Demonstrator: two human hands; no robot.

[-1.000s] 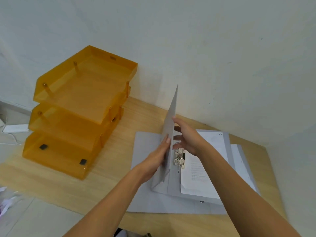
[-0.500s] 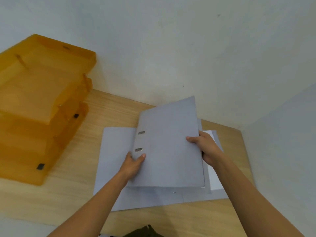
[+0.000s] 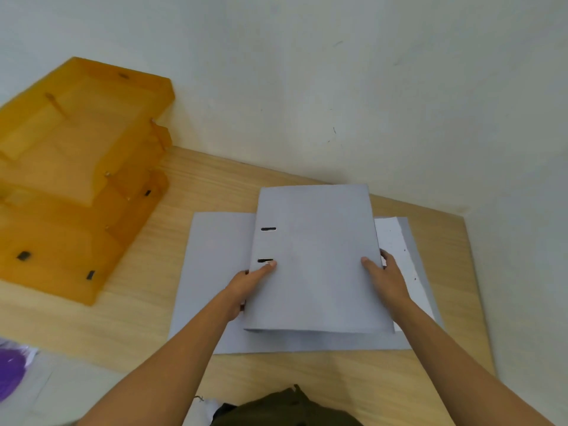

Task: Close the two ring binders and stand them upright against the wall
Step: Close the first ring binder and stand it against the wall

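Note:
A grey ring binder (image 3: 316, 259) lies closed on top of a second grey binder (image 3: 215, 265), which lies open and flat on the wooden table (image 3: 215, 179). White paper (image 3: 396, 247) of the lower binder shows at the right. My left hand (image 3: 249, 287) grips the closed binder at its spine edge, thumb on the cover near the lower slot. My right hand (image 3: 387, 281) grips its right edge, thumb on the cover and fingers beneath. The white wall (image 3: 307, 87) stands just behind the table.
A stack of three orange letter trays (image 3: 76, 179) fills the table's left side against the wall. A side wall (image 3: 522, 272) bounds the table on the right. Something purple (image 3: 10, 370) lies low at the far left. Dark cloth (image 3: 285, 407) shows at the bottom edge.
The upper binder's cover, upright a second ago, has swung down to the right and now lies flat and closed. Both hands have shifted to the binder's left and right edges.

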